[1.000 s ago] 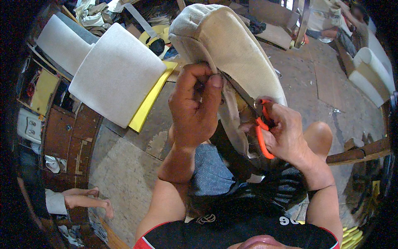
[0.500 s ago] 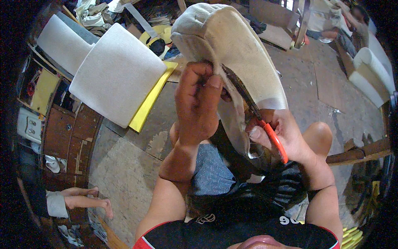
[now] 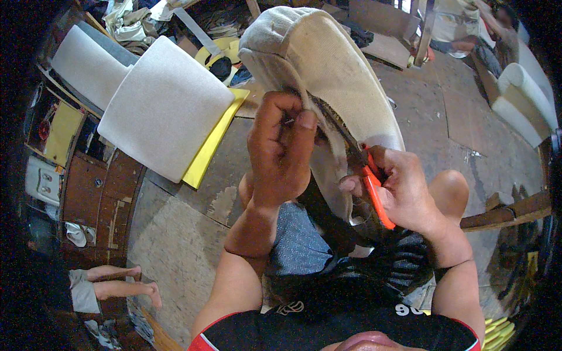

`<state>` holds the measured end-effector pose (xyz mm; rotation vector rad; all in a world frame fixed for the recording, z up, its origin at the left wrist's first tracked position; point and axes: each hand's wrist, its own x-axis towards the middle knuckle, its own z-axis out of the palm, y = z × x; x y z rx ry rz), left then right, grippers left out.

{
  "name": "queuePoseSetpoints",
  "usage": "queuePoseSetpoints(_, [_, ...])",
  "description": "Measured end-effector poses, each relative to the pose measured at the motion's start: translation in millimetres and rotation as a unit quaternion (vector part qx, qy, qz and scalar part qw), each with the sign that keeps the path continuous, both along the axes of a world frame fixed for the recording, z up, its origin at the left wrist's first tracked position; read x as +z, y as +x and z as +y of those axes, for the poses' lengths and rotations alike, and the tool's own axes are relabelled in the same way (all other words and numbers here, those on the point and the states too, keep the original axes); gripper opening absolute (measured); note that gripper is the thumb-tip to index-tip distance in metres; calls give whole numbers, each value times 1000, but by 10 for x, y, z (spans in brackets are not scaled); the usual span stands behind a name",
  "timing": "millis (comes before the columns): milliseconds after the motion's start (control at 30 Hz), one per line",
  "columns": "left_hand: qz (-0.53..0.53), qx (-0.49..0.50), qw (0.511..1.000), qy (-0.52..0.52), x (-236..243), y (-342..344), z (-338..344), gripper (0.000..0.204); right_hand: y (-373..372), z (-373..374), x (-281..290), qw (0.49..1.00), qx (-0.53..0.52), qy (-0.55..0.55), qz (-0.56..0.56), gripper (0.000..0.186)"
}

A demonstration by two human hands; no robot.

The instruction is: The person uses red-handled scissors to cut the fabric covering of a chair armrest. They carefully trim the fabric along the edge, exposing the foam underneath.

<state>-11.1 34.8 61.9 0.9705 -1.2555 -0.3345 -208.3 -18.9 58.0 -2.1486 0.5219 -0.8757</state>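
Observation:
A beige fabric-covered cushion [image 3: 342,70] stands tilted up over my lap, its loose cloth edge hanging along the near left side. My left hand [image 3: 281,152] is closed on that edge, thumb pressed to the curled fingers. In my right hand [image 3: 404,181] is a pair of scissors [image 3: 379,199] with orange handles. Its dark blades point up and left along the cloth edge, their tips close to my left fingers. The cloth partly covers the blades, so I cannot tell how far apart they are.
Left of me, a light grey cushion [image 3: 167,108] lies over a yellow sheet [image 3: 216,143]. Wooden cabinets [image 3: 88,181] line the left side, near another person's bare legs [image 3: 126,286]. A wooden beam [image 3: 509,216] lies at right. Farther off are a person [image 3: 506,38] and a pale upholstered piece [image 3: 521,99].
My right hand has turned and shifted slightly, so both orange handles now show. The scissors have moved a little left. My left hand keeps its hold on the cloth, almost unmoved.

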Motion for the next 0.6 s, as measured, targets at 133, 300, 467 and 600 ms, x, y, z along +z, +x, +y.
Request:
queuePoseSetpoints(133, [49,-6,999,-3,22,-50,-1,9,-34,10,41,998,-18,12,60,34])
queuePoseSetpoints(300, [118,-47,991,30,75,-21,14,12,-116,-64,-82,965,95,234,67,52])
queuePoseSetpoints(467, [145,-80,986,10,41,2,-21,12,-71,-9,2,961,105,254,25,41])
queuePoseSetpoints(600, [108,-64,992,4,31,27,-4,12,-11,23,-43,978,79,190,27,39])
